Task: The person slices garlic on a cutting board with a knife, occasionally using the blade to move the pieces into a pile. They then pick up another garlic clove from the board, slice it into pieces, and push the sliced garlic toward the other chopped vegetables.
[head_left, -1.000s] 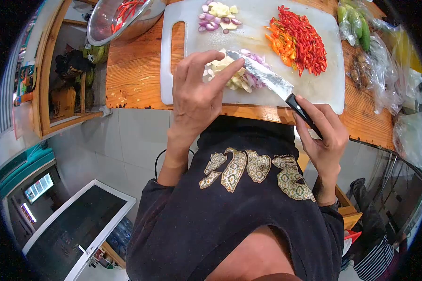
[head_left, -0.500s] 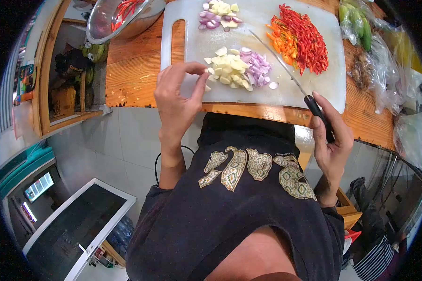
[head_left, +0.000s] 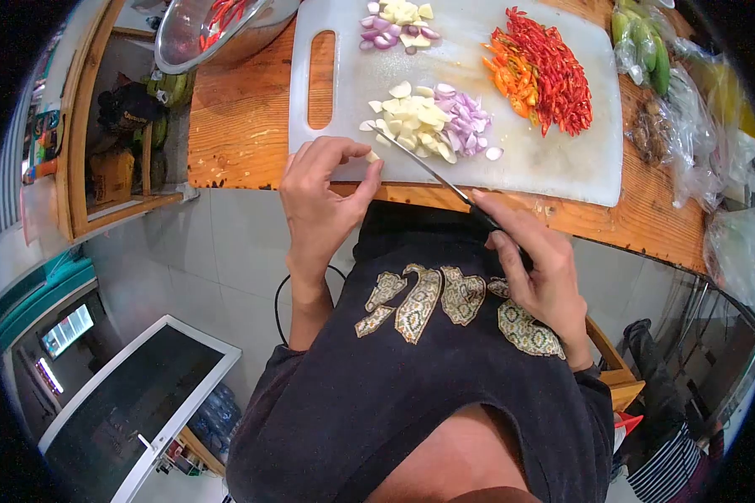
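Between thumb and forefinger, my left hand (head_left: 325, 189) pinches a small pale garlic clove (head_left: 372, 157) near the front edge of the white cutting board (head_left: 554, 172). My right hand (head_left: 541, 268) is closed on the black handle of a knife (head_left: 432, 172). Its blade slants up and left, the tip by the sliced garlic (head_left: 413, 117). Against that heap lie sliced shallots (head_left: 464, 121). Farther back are whole garlic cloves (head_left: 401, 12) and halved shallots (head_left: 381, 35). Cut red chillies (head_left: 554, 75) and orange chillies (head_left: 512, 80) form a pile on the right.
A metal bowl (head_left: 180, 38) with red chillies stands at the back left of the wooden table (head_left: 235, 134). Green vegetables in a plastic bag (head_left: 642, 46), ginger-like roots (head_left: 648, 130) and more clear bags (head_left: 692, 126) line the right side.
The knife has swung left and down with my right hand, from beside the chillies to the garlic heap. My left hand has shifted slightly down and right, the clove now clearer in its fingers.
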Demonstrator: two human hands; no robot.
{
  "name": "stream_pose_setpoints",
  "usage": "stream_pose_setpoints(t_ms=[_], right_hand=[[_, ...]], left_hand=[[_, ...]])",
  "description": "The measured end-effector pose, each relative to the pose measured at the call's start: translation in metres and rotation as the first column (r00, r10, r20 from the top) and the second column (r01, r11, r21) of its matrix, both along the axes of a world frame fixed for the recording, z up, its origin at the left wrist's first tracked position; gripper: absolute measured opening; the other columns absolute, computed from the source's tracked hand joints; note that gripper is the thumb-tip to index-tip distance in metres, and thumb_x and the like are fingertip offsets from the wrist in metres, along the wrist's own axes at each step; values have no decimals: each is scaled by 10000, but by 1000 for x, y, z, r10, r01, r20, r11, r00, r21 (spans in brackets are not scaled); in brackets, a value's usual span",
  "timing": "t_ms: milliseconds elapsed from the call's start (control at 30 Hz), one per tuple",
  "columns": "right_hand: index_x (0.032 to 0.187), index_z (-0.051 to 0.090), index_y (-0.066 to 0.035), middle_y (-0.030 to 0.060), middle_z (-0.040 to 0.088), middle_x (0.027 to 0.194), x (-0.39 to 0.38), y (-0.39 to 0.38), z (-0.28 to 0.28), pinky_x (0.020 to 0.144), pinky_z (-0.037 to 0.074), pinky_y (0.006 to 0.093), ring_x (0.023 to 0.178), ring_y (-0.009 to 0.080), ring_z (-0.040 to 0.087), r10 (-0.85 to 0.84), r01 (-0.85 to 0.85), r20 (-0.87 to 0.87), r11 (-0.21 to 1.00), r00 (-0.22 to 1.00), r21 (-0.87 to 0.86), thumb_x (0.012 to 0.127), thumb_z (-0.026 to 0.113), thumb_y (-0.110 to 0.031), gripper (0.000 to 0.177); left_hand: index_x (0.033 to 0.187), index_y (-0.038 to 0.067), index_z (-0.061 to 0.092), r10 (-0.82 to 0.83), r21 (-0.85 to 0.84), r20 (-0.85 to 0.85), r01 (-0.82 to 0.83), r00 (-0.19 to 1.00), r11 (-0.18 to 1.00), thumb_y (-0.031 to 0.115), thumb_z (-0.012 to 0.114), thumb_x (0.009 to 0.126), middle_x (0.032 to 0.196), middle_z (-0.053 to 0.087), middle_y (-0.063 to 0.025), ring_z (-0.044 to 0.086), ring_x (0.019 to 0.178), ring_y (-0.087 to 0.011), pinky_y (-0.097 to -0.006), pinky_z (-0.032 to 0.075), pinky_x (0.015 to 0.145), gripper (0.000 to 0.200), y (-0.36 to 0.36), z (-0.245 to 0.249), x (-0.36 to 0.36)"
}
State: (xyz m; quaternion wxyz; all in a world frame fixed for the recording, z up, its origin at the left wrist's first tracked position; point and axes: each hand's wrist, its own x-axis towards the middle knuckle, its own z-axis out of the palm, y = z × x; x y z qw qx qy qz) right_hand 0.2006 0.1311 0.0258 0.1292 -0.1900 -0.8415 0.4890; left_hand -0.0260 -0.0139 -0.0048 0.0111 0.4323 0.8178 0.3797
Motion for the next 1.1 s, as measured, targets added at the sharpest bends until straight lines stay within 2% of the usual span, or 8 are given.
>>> stream_pose_setpoints(t_ms=[67,267,367,467,667,767,900,1100], right_hand=[[1415,606,-89,151,607,815,-2,-2,2,631,508,388,673,292,611,4,-6,56,1000,998,19,921,648,30,509],[1426,600,-120,135,575,779,-4,-5,-9,607,494,400,637,280,588,36,-36,-9,999,999,36,912,654,27,538],[1429,598,-126,135,570,774,-5,-7,-9,605,495,402,629,282,582,18,-18,3,998,1000,53,909,658,23,544],[1421,602,-119,138,571,769,-3,-7,-6,607,499,407,630,294,589,-7,7,6,999,1000,34,909,657,21,534],[1399,611,-102,162,601,785,-2,-8,-11,615,501,419,648,323,615,6,-6,2,1000,1000,-11,912,658,11,502],[1348,655,-55,163,693,920,-5,-11,-10,693,520,331,715,252,639,2,-2,71,1000,997,9,933,641,45,427],[1397,611,-125,170,616,791,-13,-12,-16,615,511,438,654,343,624,13,-13,-5,1000,1000,25,925,662,-35,483],[1405,609,-152,136,594,774,-14,-10,-6,587,516,433,641,325,627,13,-23,86,993,996,119,924,670,-45,496]], left_hand=[[914,16,723,-19,-29,-23,18,1000,999,14,814,758,862,695,-67,666,809,-185,-313,522,737,180,-3,5,1],[948,15,740,-8,-55,-23,7,1000,998,11,810,754,900,707,-77,657,798,-170,-298,518,732,207,-4,7,-5],[959,45,743,-28,-17,103,30,994,999,37,809,757,894,697,-69,680,827,-214,-338,537,745,213,1,9,-2],[992,46,754,31,-68,105,-24,994,997,12,803,763,912,704,-61,678,851,-173,-320,571,740,237,0,20,0],[1004,26,761,-46,-71,221,63,974,995,-41,772,794,942,715,-65,653,755,-135,-263,609,692,221,-11,13,-10],[972,23,769,3,-24,314,5,949,1000,-21,766,828,905,735,-44,655,756,-103,-248,515,690,151,-8,14,-6],[971,19,774,33,-35,217,-26,976,999,-15,789,816,894,742,-49,673,779,-106,-248,545,711,159,-5,9,-3],[958,5,778,153,103,184,-174,971,979,-14,817,792,883,740,-68,710,787,-130,-262,577,711,172,4,-4,16]])
